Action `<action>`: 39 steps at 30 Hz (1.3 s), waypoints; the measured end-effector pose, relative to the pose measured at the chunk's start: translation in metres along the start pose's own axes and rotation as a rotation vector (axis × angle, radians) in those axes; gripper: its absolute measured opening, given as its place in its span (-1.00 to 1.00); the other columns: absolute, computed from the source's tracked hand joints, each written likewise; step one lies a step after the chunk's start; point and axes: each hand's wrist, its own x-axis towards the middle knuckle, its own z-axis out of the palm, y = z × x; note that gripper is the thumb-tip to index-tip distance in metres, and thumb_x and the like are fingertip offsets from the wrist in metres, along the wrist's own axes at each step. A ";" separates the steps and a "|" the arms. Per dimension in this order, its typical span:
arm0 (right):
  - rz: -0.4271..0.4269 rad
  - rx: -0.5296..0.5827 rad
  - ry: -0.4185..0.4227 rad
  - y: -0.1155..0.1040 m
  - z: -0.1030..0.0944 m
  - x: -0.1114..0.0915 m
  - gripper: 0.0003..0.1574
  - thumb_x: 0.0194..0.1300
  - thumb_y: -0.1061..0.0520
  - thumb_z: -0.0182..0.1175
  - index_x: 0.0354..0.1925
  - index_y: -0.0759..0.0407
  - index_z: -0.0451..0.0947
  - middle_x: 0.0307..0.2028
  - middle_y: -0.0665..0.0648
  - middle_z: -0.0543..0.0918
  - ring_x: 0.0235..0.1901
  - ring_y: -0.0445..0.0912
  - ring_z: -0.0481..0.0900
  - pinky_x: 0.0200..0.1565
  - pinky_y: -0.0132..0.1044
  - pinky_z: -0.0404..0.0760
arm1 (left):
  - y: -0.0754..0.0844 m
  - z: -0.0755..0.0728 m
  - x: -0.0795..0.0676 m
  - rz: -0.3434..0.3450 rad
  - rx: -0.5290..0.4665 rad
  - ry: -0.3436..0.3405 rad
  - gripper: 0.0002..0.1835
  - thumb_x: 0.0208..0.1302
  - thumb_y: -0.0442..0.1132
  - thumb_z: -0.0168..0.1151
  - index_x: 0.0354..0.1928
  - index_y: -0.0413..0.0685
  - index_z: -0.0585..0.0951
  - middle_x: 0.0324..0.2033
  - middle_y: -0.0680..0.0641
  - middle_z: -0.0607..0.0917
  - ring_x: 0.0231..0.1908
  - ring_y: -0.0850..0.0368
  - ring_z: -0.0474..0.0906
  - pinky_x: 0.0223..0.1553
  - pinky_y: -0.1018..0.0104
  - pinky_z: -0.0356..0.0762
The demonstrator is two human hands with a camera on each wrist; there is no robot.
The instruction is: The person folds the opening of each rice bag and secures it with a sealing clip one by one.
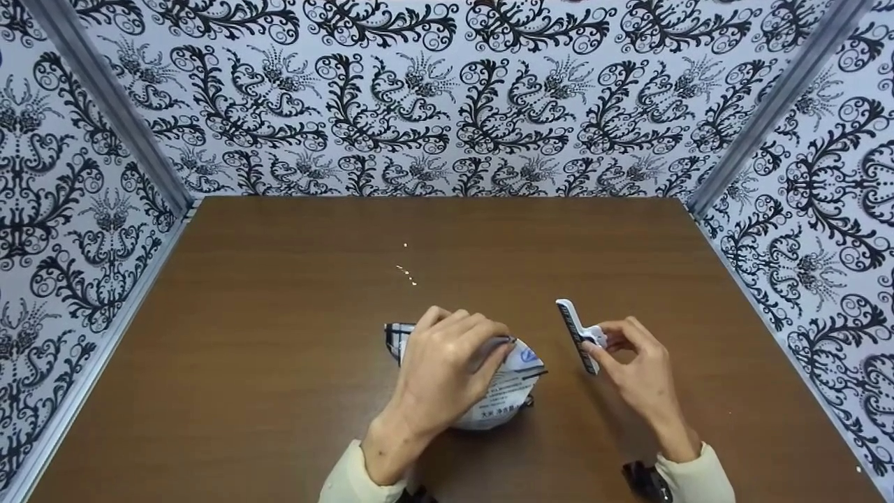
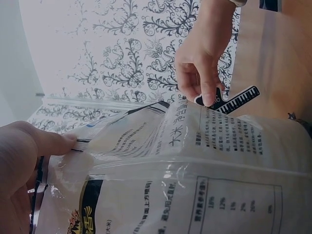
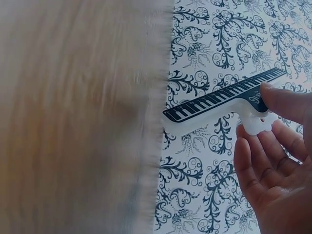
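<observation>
A plastic rice bag (image 1: 497, 407) with printed text stands on the table, its top folded over. My left hand (image 1: 441, 374) grips the folded top, thumb against the near side; in the left wrist view that thumb presses by a dark-striped edge of the bag (image 2: 234, 146). To the right, apart from the bag, my right hand (image 1: 644, 374) pinches a white sealing clip (image 1: 577, 337) by its handle. A piano-key pattern runs along the clip's long bar, clear in the right wrist view, where the thumb lies on one handle (image 3: 255, 100) and the fingers on the other.
Several small white grains (image 1: 407, 272) lie on the brown wooden table (image 1: 279, 279) beyond the bag. Patterned walls (image 1: 447, 91) enclose the table at the back and both sides, with grey metal posts (image 1: 119, 105) at the corners.
</observation>
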 end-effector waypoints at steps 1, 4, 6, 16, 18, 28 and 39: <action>-0.013 -0.002 -0.003 0.001 0.000 -0.001 -0.63 -0.01 0.41 0.58 -0.20 0.19 0.74 -0.35 0.09 0.66 -0.34 -0.23 0.62 -0.21 -0.61 0.59 | 0.000 0.000 0.000 0.000 0.001 0.000 -0.91 0.30 -0.12 0.46 -0.18 0.15 0.78 -0.32 0.23 0.82 -0.32 0.32 0.67 -0.14 0.35 0.47; -0.028 0.009 -0.004 0.002 0.000 -0.004 -0.62 -0.01 0.41 0.58 -0.19 0.18 0.74 -0.34 0.11 0.66 -0.33 -0.21 0.62 -0.21 -0.61 0.59 | 0.000 0.000 0.000 0.001 0.002 -0.002 -0.90 0.30 -0.12 0.46 -0.18 0.14 0.79 -0.31 0.23 0.82 -0.32 0.32 0.68 -0.14 0.35 0.47; -0.025 0.014 -0.007 0.000 0.000 -0.006 -0.62 0.00 0.41 0.58 -0.19 0.18 0.74 -0.34 0.10 0.67 -0.33 -0.22 0.63 -0.20 -0.58 0.60 | 0.000 0.000 0.000 0.000 0.003 -0.004 -0.90 0.30 -0.12 0.46 -0.18 0.14 0.79 -0.31 0.23 0.82 -0.32 0.31 0.68 -0.14 0.35 0.47; -0.086 0.011 0.024 -0.011 0.001 -0.011 -0.59 -0.09 0.48 0.58 -0.22 0.26 0.72 -0.38 0.14 0.64 -0.36 -0.25 0.61 -0.19 -0.60 0.58 | -0.001 0.003 0.000 0.030 0.010 0.034 -0.89 0.23 -0.15 0.51 -0.22 0.12 0.78 -0.34 0.22 0.81 -0.35 0.32 0.67 -0.17 0.34 0.47; -0.099 0.006 0.024 -0.014 0.001 -0.012 -0.58 -0.11 0.49 0.58 -0.23 0.28 0.72 -0.39 0.14 0.64 -0.37 -0.24 0.61 -0.19 -0.61 0.57 | -0.001 0.004 0.000 0.032 0.011 0.037 -0.89 0.23 -0.14 0.51 -0.22 0.12 0.78 -0.35 0.22 0.81 -0.36 0.32 0.67 -0.17 0.34 0.47; -0.119 0.025 -0.010 -0.018 -0.001 -0.015 -0.56 -0.08 0.45 0.59 -0.20 0.18 0.74 -0.36 0.08 0.67 -0.36 -0.23 0.64 -0.19 -0.58 0.59 | 0.000 0.002 0.000 0.023 0.005 0.040 -0.88 0.22 -0.14 0.52 -0.21 0.13 0.79 -0.34 0.21 0.82 -0.37 0.32 0.67 -0.17 0.36 0.47; -0.124 0.069 -0.086 -0.026 -0.004 -0.022 -0.58 0.00 0.39 0.58 -0.17 0.10 0.73 -0.34 -0.01 0.68 -0.34 -0.31 0.65 -0.19 -0.55 0.60 | -0.002 0.003 0.000 0.021 -0.008 0.035 -0.88 0.23 -0.14 0.51 -0.21 0.12 0.79 -0.34 0.21 0.82 -0.36 0.32 0.67 -0.18 0.35 0.47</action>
